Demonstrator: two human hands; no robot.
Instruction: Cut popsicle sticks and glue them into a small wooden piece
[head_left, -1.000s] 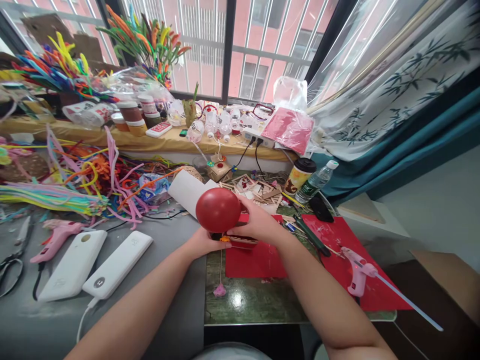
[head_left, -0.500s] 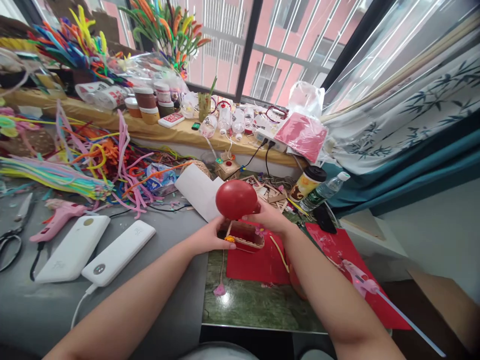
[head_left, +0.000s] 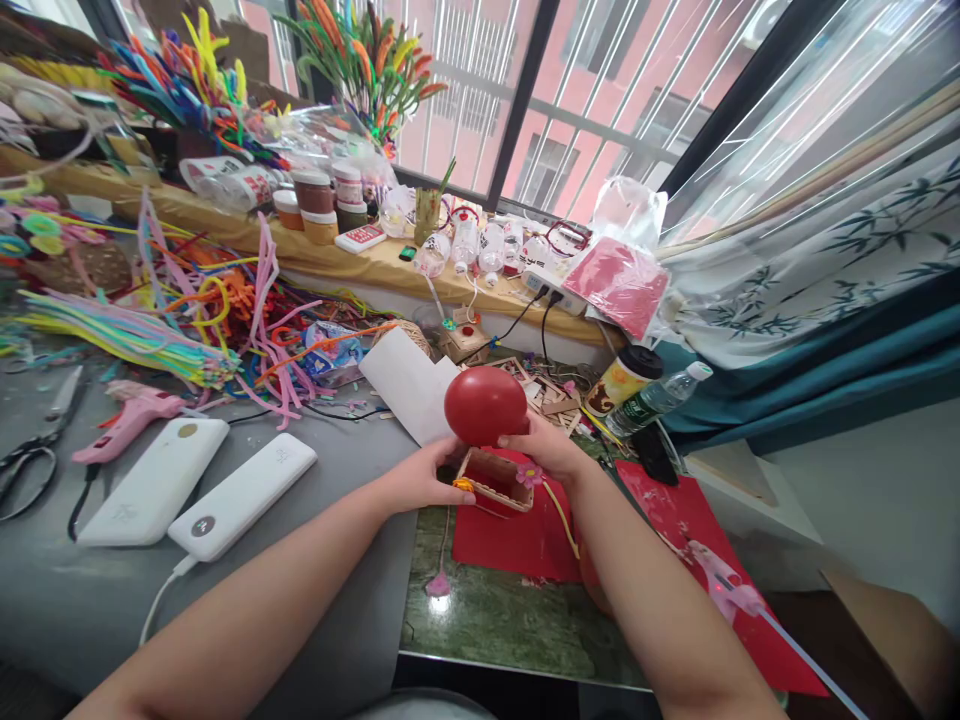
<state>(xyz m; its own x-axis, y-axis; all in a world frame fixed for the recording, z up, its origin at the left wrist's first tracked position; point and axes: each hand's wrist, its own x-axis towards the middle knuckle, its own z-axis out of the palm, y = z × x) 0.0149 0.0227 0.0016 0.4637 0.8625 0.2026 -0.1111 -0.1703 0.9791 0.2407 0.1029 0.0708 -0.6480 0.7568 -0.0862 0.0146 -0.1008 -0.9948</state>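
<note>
A round red balloon sits just above a small open-topped box with light wooden-looking edges. My left hand grips the box's left end, thumb beside a yellow-orange flower. At the balloon's lower right, my right hand has its thumb against it; its other fingers are mostly hidden. A pink flower decorates the box's right corner. From the left end hangs a thin cord with a pink tip. Beneath the box lies a red sheet.
White power banks, a pink glue gun and scissors lie at left. Another glue gun rests at right on red material. A bottle and cup stand behind my right arm. White paper lies behind my left hand.
The view has shifted slightly. The pink flower on the box's right corner shows more fully beside my right hand. Both hands keep nearly the same places around the balloon and box.
</note>
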